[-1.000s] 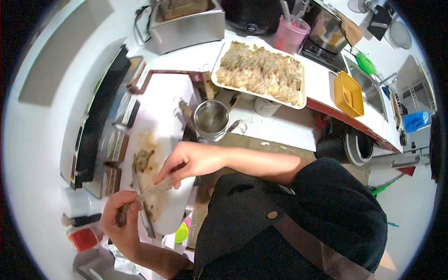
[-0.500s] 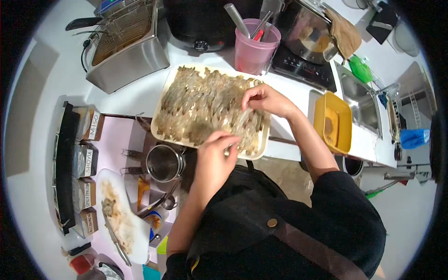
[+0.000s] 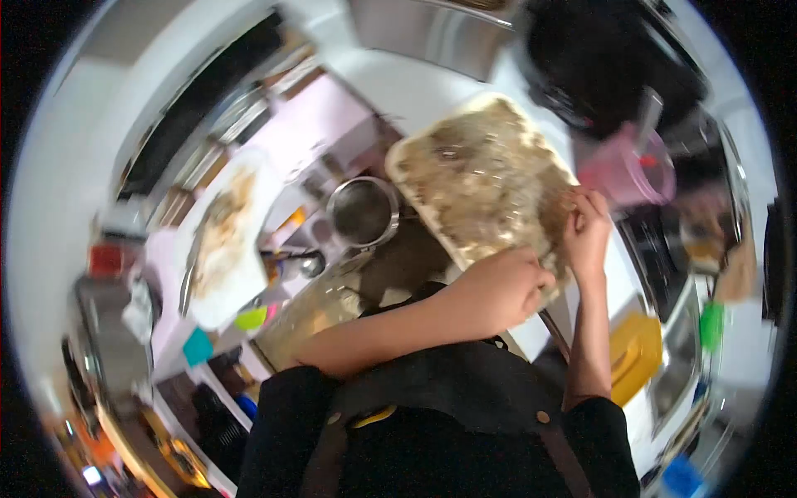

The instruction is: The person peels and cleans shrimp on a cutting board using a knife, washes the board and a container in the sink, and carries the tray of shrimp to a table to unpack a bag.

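Observation:
A cream tray [image 3: 404,170] full of raw, greyish shrimp [image 3: 490,166] lies on the counter, smeared by motion. My left hand [image 3: 508,292] is over its near corner, fingers curled closed. Along the right edge of the tray is my right hand [image 3: 588,224], its fingers bent together too. Blur hides what either hand has in its fingers, and whether they touch the shrimp.
Beyond the tray stand a pink bucket [image 3: 623,170] with utensils and a black appliance [image 3: 610,58]. A yellow tub [image 3: 638,353] is at right. Leftward are a round strainer [image 3: 364,212], a stained white cutting board [image 3: 228,282] and a knife [image 3: 193,261].
The whole view has swung round, so the tray now appears tilted and further right, and the left side of the room shows. Both my hands have shifted toward the tray's right end.

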A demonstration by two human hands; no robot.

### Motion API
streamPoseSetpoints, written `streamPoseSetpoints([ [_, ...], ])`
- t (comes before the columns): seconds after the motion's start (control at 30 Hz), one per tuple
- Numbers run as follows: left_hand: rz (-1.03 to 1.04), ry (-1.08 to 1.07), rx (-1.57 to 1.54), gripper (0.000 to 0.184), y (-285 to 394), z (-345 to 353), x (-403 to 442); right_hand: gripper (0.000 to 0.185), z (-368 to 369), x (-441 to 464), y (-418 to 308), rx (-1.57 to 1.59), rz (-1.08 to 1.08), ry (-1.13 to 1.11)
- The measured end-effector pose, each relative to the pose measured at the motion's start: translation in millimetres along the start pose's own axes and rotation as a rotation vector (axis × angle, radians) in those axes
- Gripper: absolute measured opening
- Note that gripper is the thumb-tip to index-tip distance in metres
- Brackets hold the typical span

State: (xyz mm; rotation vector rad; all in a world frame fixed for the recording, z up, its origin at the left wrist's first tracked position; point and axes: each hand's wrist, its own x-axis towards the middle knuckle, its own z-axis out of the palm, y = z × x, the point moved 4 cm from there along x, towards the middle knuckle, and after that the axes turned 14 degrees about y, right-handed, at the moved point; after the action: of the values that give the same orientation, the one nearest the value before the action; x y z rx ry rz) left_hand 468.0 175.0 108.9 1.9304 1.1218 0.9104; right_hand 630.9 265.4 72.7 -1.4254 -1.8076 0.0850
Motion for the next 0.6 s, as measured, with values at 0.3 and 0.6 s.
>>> streamPoseSetpoints([
  [0.3,-0.562,0.762,0.227,0.026,-14.8,-217.0,-177.7,0.018,96.3,54.9,-228.8,0.619,-0.429,-0.291],
  [0.6,-0.682,1.081,0.881,0.035,-159.7,-326.0,-403.8,0.016,280.3,-13.1,-435.3,0.488,-0.760,-0.668],
])
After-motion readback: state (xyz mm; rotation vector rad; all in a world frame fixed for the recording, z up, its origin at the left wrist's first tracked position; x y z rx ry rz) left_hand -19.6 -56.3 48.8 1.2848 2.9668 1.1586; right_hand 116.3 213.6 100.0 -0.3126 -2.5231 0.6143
